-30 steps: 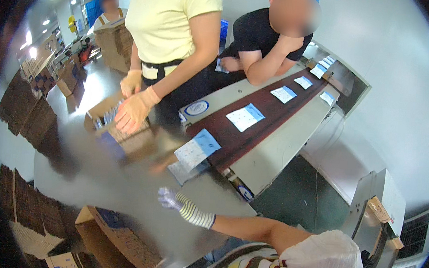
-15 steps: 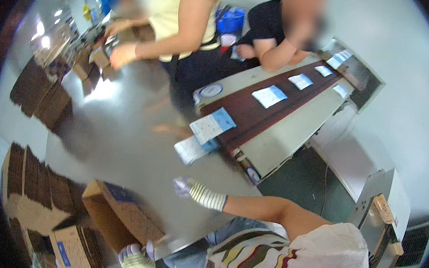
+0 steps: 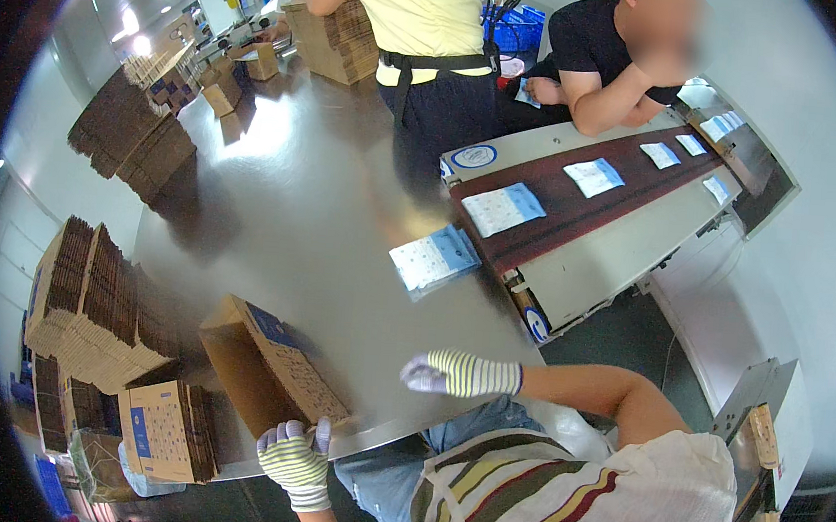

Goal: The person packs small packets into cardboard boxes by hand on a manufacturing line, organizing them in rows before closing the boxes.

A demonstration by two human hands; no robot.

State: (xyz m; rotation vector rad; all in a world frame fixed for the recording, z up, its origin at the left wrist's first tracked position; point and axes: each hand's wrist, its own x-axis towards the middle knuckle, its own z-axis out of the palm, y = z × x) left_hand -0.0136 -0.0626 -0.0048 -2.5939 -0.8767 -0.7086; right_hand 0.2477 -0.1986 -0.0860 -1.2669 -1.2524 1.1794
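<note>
Both of my hands wear striped gloves with pale purple fingertips. My left hand (image 3: 294, 461) grips the near edge of an open cardboard box (image 3: 308, 377), which lies tilted on its side on the metal table (image 3: 286, 213). Over the table's near edge, my right hand (image 3: 460, 374) is held with its fingers curled together and nothing visible in them. Beyond it, a small overlapping pile of white-and-blue pouches (image 3: 434, 260) rests on the table at the conveyor's end. More pouches lie spaced along the dark red conveyor belt (image 3: 527, 232), the nearest pouch (image 3: 504, 209) close to that end.
Stacks of flattened cartons (image 3: 95, 306) stand at the left, with another stack (image 3: 136, 135) farther back. A printed carton bundle (image 3: 159, 427) sits beside my box. Across the table are a person in yellow (image 3: 424, 29) and a seated person in black (image 3: 587, 55). A metal machine (image 3: 760, 430) stands at right.
The pouch that overhung the belt's end now lies on the pile, and the following pouches have moved nearer. My view has shifted. The person in yellow has turned toward a carton stack.
</note>
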